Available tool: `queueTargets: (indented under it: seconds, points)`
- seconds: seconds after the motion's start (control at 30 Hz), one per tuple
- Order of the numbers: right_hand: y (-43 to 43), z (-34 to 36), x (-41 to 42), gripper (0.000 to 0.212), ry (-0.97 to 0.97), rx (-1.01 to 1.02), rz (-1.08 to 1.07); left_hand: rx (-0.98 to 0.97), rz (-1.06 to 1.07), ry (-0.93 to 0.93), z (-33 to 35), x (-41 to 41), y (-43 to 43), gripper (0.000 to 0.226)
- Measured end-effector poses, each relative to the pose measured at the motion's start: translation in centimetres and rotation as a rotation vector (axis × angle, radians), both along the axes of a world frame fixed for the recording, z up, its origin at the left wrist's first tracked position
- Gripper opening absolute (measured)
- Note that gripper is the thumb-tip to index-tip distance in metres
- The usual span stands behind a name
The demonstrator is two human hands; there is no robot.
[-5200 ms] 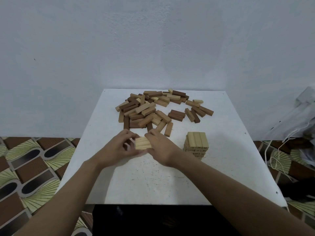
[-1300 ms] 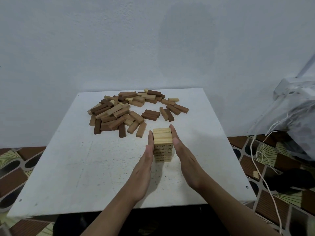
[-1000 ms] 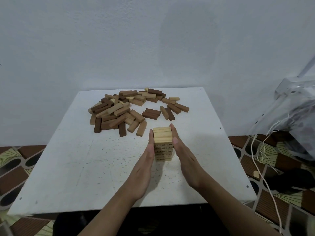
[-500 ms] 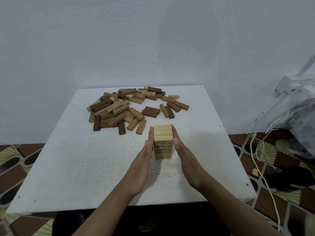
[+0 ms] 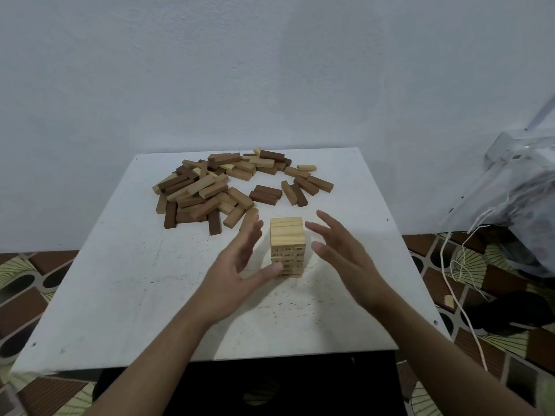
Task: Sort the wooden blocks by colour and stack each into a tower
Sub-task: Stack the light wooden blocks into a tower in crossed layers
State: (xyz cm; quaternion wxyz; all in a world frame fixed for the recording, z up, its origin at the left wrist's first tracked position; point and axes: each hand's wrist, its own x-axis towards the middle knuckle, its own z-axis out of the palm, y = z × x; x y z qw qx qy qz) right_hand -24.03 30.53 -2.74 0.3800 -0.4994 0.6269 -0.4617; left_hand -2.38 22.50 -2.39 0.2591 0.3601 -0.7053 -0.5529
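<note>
Dim, flat indoor light with a cool bluish cast on the wall (image 5: 270,70); source not in view. No hard glare. The white table (image 5: 120,280) is the brightest area, evenly lit. Only faint, soft-edged shadows under the left hand (image 5: 237,265) and right hand (image 5: 345,256) and beside the loose blocks (image 5: 210,187). Space under the table is black, no detail. Fingertips of both hands are motion-blurred. The tower (image 5: 286,244) is fairly sharp, its printed marks too small to read. Wide-angle bowing on the table edges; floor tiles (image 5: 27,283) stretched and smeared in the corners. Weak sheen on the plastic bag (image 5: 516,187).
</note>
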Motion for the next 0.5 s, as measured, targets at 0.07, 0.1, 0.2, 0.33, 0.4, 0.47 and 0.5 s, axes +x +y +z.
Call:
queueTargets:
  seconds: [0.07,0.1,0.2,0.33,0.4,0.47,0.5]
  points:
    - [-0.3,-0.1,-1.7,0.063,0.134,0.037,0.040,-0.072,-0.008,-0.053,0.1,0.5,-1.6,0.092]
    - [-0.7,-0.1,-2.4,0.070,0.200,0.064,0.070,-0.108,-0.014,-0.087,0.2,0.5,-2.3,0.091]
    - [-1.7,0.0,-3.2,0.083,0.333,0.113,0.154,-0.168,-0.064,-0.178,0.6,0.0,-4.0,0.093]
    - [-2.8,0.3,-3.0,0.081,0.371,0.093,0.205,-0.210,-0.123,-0.213,0.9,-0.9,-4.9,0.085]
    - [-3.3,0.3,-2.9,0.080,0.368,0.077,0.204,-0.226,-0.127,-0.204,0.9,-1.3,-4.9,0.080]
    - [-3.7,0.0,-2.8,0.081,0.361,0.075,0.197,-0.236,-0.130,-0.194,0.8,-1.5,-4.8,0.075]
    - [-3.8,-0.1,-2.8,0.081,0.360,0.074,0.195,-0.243,-0.129,-0.192,0.8,-1.7,-4.8,0.073]
